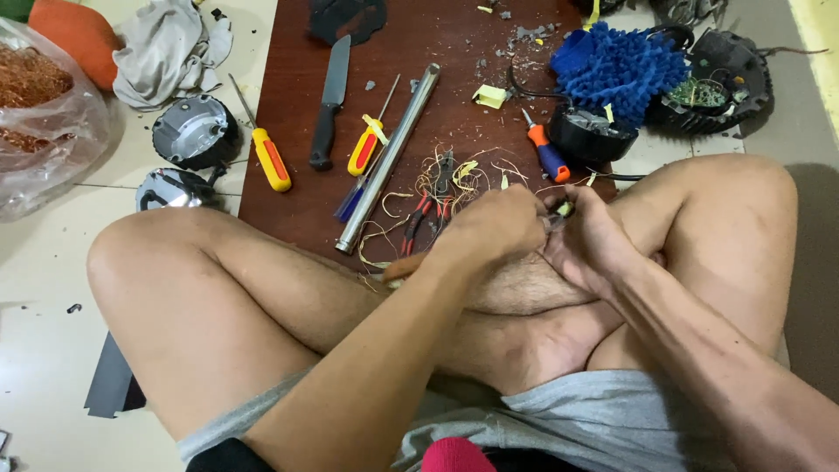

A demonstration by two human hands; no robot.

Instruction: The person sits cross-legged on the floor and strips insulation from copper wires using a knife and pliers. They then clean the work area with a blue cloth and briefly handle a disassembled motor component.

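Seated cross-legged on a pale tiled floor [52,367], knees spread wide, both forearms reaching forward and meeting over the near edge of a dark red-brown wooden board [288,188]. Left hand [494,229] curled into a loose fist, knuckles up, wrist bent slightly inward. Right hand [587,245] pressed against it, fingers folded, thumb side toward the left hand. Clamped together on a small grey-and-yellow part [559,212] pinched between the fingertips of both; too little of it showing to tell its shape. Held just above the board's near right corner, over the bare legs.

On the board, just beyond the left hand: a tangle of thin yellowish wire strands [454,175] with red-handled pliers [428,210] lying in it. Farther left on the board: a long steel tube [389,157] lying diagonally, a yellow-and-red screwdriver [371,140] beside it, a black-handled kitchen knife [330,105], and at the board's left edge another yellow-and-red screwdriver [266,153]. Near the board's right edge: a short orange-and-blue screwdriver [546,153] and a black round housing [590,135]. Off the board's far right corner: a blue fluffy microfibre mitt [620,65]. Left of the board on the floor: a round grey metal motor cover [194,131], a crumpled grey rag [170,48], and a clear plastic bag of copper wire [35,114].
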